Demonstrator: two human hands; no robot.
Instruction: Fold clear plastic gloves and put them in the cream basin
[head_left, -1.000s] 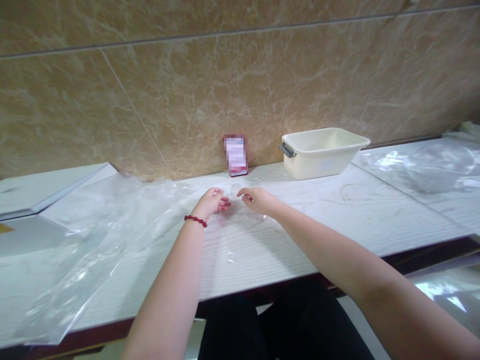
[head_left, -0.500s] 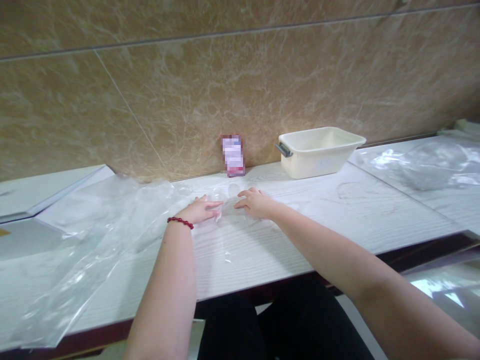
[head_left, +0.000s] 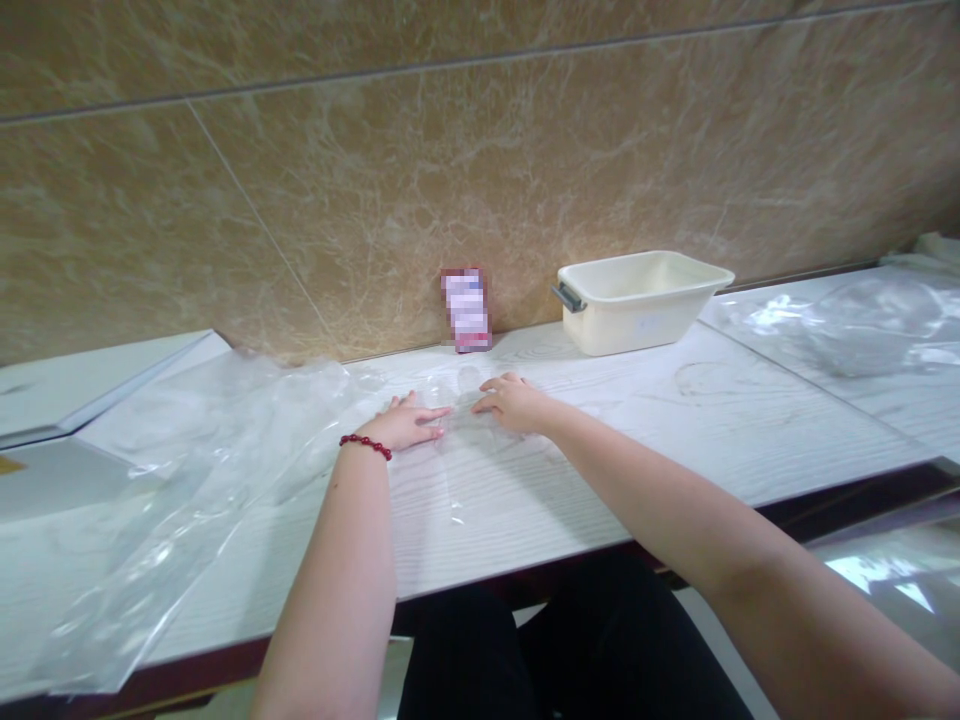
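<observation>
Left hand (head_left: 409,424) and right hand (head_left: 511,404) are resting splayed, clear plastic (head_left: 459,428) between them — seemingly laid out; handling is looking unfinished.

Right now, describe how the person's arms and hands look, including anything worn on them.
The left hand and right hand are both ungloved. The left wrist wears a bracelet of round, dark red beads; nothing shows on the right wrist. No sleeve is visible on either arm.

I'm barely making out the clear plastic (head_left: 469,378) under soft light; glare is streaking the sheeting (head_left: 161,550), pixelation is masking the phone (head_left: 467,311).
</observation>
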